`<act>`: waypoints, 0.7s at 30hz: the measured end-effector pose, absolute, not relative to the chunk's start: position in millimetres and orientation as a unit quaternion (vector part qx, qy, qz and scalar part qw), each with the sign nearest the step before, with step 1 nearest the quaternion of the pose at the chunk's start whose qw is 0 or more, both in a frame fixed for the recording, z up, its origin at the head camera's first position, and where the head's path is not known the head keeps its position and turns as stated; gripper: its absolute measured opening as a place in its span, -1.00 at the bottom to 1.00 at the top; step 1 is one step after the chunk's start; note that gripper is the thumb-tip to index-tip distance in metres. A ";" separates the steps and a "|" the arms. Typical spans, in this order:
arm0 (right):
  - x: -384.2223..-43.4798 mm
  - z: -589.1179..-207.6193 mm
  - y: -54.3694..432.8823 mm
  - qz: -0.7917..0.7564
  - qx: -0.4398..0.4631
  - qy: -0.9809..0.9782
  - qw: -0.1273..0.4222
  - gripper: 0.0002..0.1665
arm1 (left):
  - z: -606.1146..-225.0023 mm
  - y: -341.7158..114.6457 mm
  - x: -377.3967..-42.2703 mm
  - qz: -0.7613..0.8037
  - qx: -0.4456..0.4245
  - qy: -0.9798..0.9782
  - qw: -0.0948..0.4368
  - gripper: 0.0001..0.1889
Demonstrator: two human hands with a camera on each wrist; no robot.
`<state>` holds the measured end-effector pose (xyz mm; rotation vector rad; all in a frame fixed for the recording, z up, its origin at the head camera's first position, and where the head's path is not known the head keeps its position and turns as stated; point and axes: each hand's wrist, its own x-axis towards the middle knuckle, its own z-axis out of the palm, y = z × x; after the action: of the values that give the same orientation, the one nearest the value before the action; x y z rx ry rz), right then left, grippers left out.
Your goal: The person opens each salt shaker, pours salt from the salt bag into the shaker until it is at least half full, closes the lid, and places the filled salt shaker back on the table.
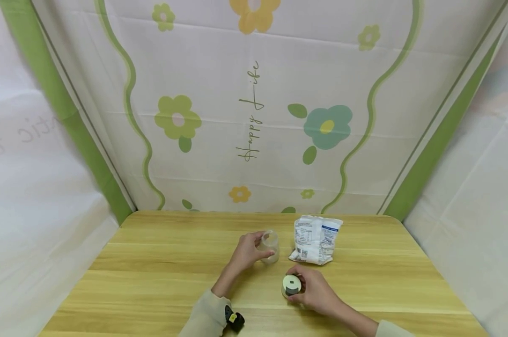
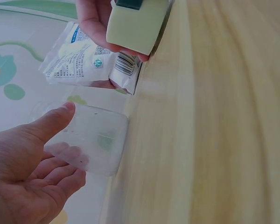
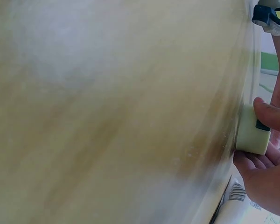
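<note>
My left hand (image 1: 246, 252) holds a clear, see-through jar (image 1: 270, 252) upright on the table, thumb on one side and fingers round the other. Its mouth is open, and the left wrist view shows no contents in the jar (image 2: 100, 140). To the right and nearer the front, my right hand (image 1: 314, 289) grips a round pale green lid (image 1: 290, 281) with a dark tab on top. In the right wrist view, the thumb lies at the tab and the fingers curl under the lid (image 3: 252, 135), low at the wooden surface.
A white printed packet (image 1: 314, 239) stands upright behind my right hand, to the right of the jar. The wooden table (image 1: 161, 271) ends at a flowered cloth backdrop (image 1: 220, 140), with cloth walls on both sides. A black strapped device (image 1: 234, 319) sits on my left wrist.
</note>
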<state>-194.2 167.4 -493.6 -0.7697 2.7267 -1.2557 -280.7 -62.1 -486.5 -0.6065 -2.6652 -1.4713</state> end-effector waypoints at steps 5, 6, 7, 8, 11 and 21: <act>-192.6 -494.7 166.4 -0.385 -0.246 0.890 0.009 -0.42 | -487.5 -61.7 -281.5 -0.469 -0.195 -0.861 0.019 -0.38; -192.4 -494.7 166.2 -0.382 -0.246 0.891 0.006 -0.42 | -487.7 -61.7 -281.6 -0.468 -0.195 -0.862 0.020 -0.38; -192.2 -494.6 166.0 -0.379 -0.246 0.892 0.004 -0.42 | -487.8 -61.8 -281.7 -0.468 -0.196 -0.862 0.020 -0.38; -191.9 -494.6 165.8 -0.377 -0.245 0.893 0.002 -0.42 | -487.9 -61.7 -281.8 -0.467 -0.196 -0.862 0.020 -0.38; -191.0 -493.9 165.5 -0.369 -0.244 0.897 0.001 -0.41 | -487.8 -61.7 -281.5 -0.469 -0.197 -0.861 0.021 -0.37; -186.9 -486.8 165.2 -0.358 -0.251 0.899 0.001 -0.30 | -487.8 -61.9 -281.2 -0.469 -0.193 -0.861 0.022 -0.37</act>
<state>-186.9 165.2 -486.8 -0.7888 2.8246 -1.1238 -281.2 -61.9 -487.8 -0.5981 -2.6693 -1.4537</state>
